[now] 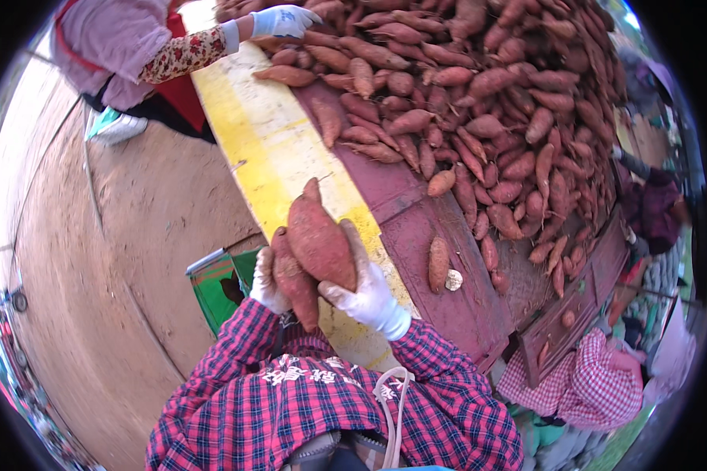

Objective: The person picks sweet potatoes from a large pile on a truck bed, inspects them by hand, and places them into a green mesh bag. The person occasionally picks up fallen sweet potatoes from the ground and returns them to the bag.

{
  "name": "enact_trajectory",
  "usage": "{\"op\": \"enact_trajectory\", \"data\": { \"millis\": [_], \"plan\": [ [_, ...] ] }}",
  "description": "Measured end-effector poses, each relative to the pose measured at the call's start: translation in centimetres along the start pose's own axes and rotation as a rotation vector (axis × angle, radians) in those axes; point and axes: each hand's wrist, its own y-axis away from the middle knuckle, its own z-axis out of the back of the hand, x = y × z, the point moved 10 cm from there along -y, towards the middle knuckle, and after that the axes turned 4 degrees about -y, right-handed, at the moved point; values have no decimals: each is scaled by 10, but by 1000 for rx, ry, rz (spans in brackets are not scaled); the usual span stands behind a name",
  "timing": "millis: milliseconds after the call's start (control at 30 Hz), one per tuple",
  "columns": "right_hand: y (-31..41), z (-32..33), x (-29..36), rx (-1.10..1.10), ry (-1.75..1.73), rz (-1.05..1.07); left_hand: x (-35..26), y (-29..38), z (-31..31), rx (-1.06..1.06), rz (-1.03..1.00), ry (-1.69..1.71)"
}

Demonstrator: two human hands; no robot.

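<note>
Both my hands wear soiled white gloves and come together in front of my checked jacket. In my left hand [269,285] is a long, narrow sweet potato [295,285] with reddish skin. Against it lies a larger, plump sweet potato [321,238], its thin tip pointing away from me, gripped by my right hand [370,294]. Below them runs a yellow and white board [271,150] along the edge of a dark red truck bed [409,235]. A single sweet potato [438,265] and a pale cut piece [454,280] lie on the bed to the right.
A large heap of sweet potatoes [477,112] covers the far bed. A co-worker's gloved hand [286,22] touches the heap at upper left. Other people work beyond the side panel [577,294]. A green, metal-rimmed container [215,294] stands left of me on bare ground [124,235].
</note>
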Motion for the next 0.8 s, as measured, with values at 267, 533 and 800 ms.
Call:
{"op": "enact_trajectory", "data": {
  "millis": [267,533,800],
  "plan": [
    [16,-204,-72,418,43,-151,-84,157,137,-333,-240,88],
    [63,-294,-240,711,254,-707,-39,229,349,-917,256,217],
    [42,-192,-129,587,242,-255,-70,188,319,-819,202,-398]
  ]
}}
